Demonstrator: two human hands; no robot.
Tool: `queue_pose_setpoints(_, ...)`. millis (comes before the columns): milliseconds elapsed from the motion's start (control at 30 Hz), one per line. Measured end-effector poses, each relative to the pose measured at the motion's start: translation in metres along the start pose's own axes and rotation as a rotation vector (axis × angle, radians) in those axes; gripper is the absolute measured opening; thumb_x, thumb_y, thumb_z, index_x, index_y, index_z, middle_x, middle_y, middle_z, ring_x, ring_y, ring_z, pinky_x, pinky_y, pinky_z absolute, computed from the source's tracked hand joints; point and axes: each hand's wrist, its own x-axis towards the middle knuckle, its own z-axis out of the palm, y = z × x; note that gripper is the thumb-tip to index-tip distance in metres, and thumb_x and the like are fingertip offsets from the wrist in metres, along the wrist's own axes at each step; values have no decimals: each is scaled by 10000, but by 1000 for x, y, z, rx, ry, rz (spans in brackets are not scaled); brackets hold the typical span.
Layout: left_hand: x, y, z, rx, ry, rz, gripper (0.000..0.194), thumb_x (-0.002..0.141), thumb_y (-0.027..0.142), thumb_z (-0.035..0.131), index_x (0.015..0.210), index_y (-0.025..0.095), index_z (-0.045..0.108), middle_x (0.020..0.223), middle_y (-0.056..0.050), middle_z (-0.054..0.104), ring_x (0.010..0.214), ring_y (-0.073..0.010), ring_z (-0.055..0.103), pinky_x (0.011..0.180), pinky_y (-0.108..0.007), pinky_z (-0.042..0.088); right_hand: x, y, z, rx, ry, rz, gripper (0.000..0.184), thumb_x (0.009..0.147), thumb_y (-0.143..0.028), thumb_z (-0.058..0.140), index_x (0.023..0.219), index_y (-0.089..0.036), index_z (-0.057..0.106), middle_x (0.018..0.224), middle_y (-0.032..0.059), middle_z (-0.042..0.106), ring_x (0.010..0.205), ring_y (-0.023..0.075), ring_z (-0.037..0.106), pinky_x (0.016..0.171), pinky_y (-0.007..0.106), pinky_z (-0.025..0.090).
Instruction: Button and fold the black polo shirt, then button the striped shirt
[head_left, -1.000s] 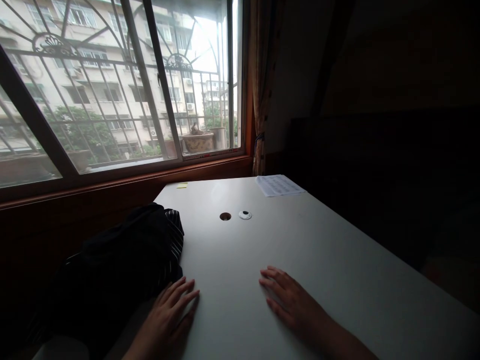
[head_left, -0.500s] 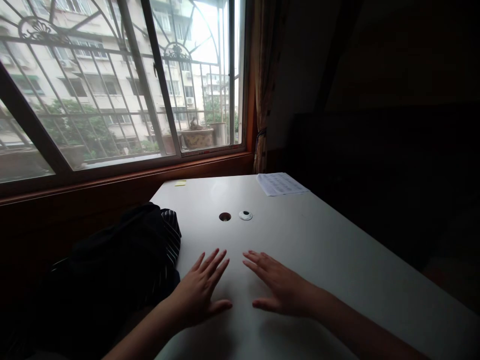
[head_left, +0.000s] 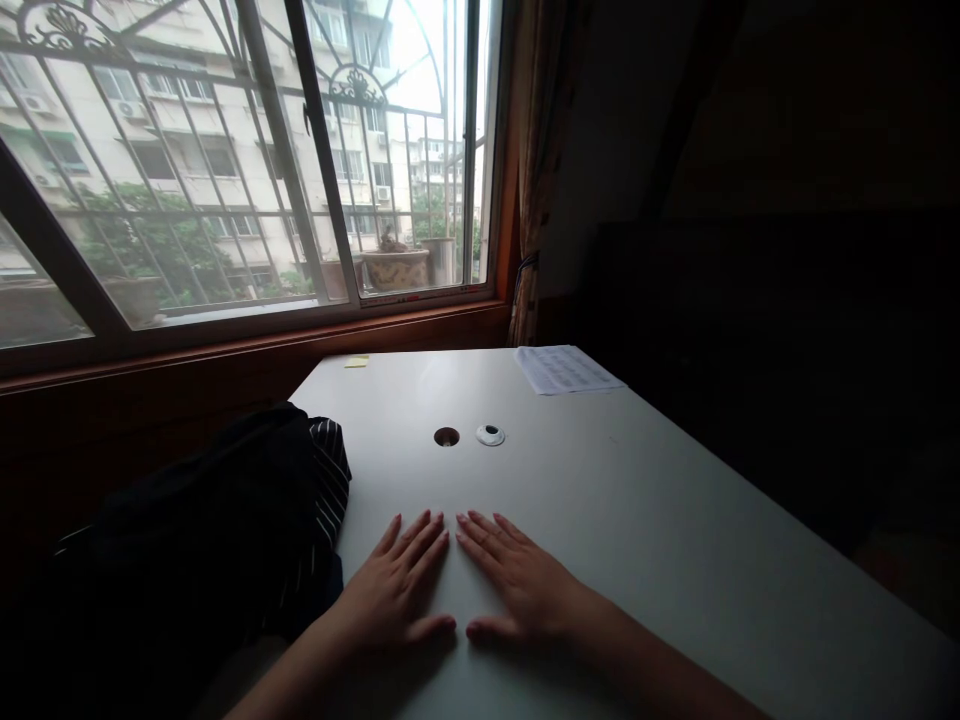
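My left hand (head_left: 396, 585) lies palm down on the white table (head_left: 645, 520), fingers stretched out and thumb pointing right. Beside it, my right hand (head_left: 517, 580) rests flat in the same way, its thumb pointing left. A narrow gap separates the fingertips and thumbs of the two hands. Neither one holds anything. Farther up the tabletop are a round hole (head_left: 447, 437) and, just right of it, a white ring-shaped cover (head_left: 490, 435) with a dark opening.
Dark clothing (head_left: 202, 520) with a white-striped part (head_left: 330, 480) is heaped at the table's left edge. Printed sheets (head_left: 566, 370) lie at the far right corner, and a yellow sticky note (head_left: 357, 361) at the far left. Beyond stand a window (head_left: 300, 180) and a tied curtain (head_left: 529, 250).
Both hands have moved inward from apart and now lie close together on the tabletop. The view has shifted slightly. The clothing, sheets and cover stay in place on the table.
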Motion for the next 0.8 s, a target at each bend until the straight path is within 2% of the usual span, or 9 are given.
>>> queue_pose_setpoints(267,2,1,-3,-25,-46,-5,922,908,722,374,1566,243,-60,1630,-88,74,1494,-375,127,1184,-645,131,2,0,2,-7,19,-6,955,872,-749,431,1575,-232,45,1638,79,26,1512,317,34,1230,524,16)
queue_pose_setpoints(800,5,0,-5,-35,-80,-14,919,898,740,366,1567,260,-42,1625,-71,63,1494,-375,117,1192,-632,133,2,2,6,0,70,-27,958,866,-726,475,1569,-252,29,1632,92,44,1506,331,82,1224,547,51)
